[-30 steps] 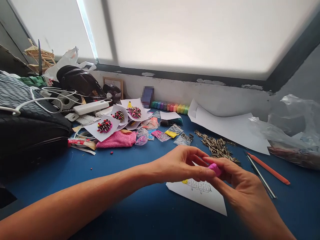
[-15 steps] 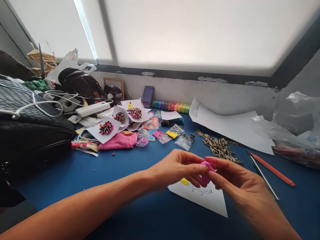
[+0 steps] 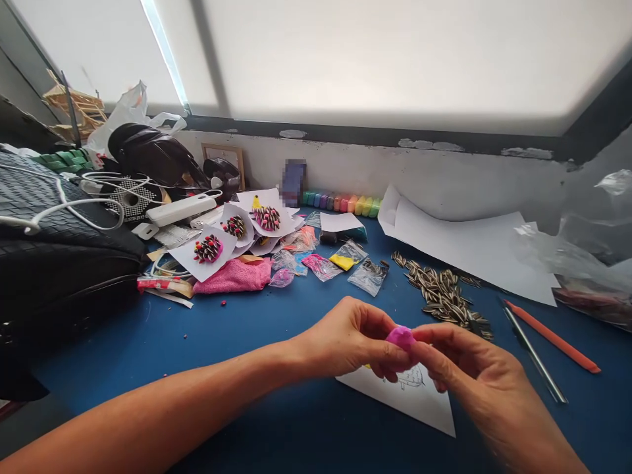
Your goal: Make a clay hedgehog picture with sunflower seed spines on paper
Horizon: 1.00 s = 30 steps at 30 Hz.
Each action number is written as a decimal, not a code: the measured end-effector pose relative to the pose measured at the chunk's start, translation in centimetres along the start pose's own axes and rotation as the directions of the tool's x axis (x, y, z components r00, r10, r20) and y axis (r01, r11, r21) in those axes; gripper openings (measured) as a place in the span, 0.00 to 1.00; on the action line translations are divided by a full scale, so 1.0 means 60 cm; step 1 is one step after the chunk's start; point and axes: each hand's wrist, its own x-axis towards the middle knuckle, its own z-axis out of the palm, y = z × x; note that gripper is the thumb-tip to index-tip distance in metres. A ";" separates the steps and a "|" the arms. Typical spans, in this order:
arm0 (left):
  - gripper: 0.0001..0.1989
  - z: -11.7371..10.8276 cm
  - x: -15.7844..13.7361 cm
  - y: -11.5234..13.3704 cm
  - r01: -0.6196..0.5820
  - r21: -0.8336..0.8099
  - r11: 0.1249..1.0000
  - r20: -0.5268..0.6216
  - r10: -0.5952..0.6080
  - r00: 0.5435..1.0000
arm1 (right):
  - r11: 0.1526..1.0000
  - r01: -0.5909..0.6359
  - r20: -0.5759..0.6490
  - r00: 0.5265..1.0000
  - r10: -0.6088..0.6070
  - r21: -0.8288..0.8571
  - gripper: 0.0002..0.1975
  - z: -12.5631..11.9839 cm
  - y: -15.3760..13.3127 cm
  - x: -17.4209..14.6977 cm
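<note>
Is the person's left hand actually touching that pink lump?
Touching: the head view shows the left hand holding the pink lump, its thumb against the near side.

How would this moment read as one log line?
left hand: holds pink lump; right hand: touches it; below: paper with drawing; beyond: striped seeds

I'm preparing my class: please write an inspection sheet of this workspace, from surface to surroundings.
Surface: blue table, a small red bit on it.
Things in use: pink lump, held; drawn sheet below; seed pile beyond.
Clutter: pink cloth and small plastic bags beyond the hands; black bag at far left.
Hands: left hand pinches the pink lump; right hand touches its edge.
Cables: white cable looped on the black bag.
Surroundings: white blind above a pale wall.
</note>
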 end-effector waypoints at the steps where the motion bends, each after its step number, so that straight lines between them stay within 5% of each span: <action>1: 0.15 0.000 -0.001 0.001 -0.001 0.006 1.000 0.008 0.001 1.000 | 1.000 0.010 0.012 1.000 -0.011 0.012 0.18 0.001 0.000 -0.002; 14: 0.22 -0.005 -0.004 0.011 0.041 -0.034 0.999 0.114 -0.037 0.993 | 0.997 0.008 -0.046 0.999 -0.011 -0.071 0.22 0.001 0.002 -0.010; 22: 0.10 0.005 -0.006 0.010 0.053 0.125 0.991 0.037 -0.058 0.998 | 0.999 0.020 0.004 1.000 -0.020 0.042 0.17 0.014 -0.008 -0.023; 30: 0.12 -0.006 0.004 -0.003 0.036 0.149 0.988 -0.044 -0.030 0.999 | 0.996 -0.050 -0.132 0.990 0.041 -0.069 0.18 0.007 -0.004 -0.020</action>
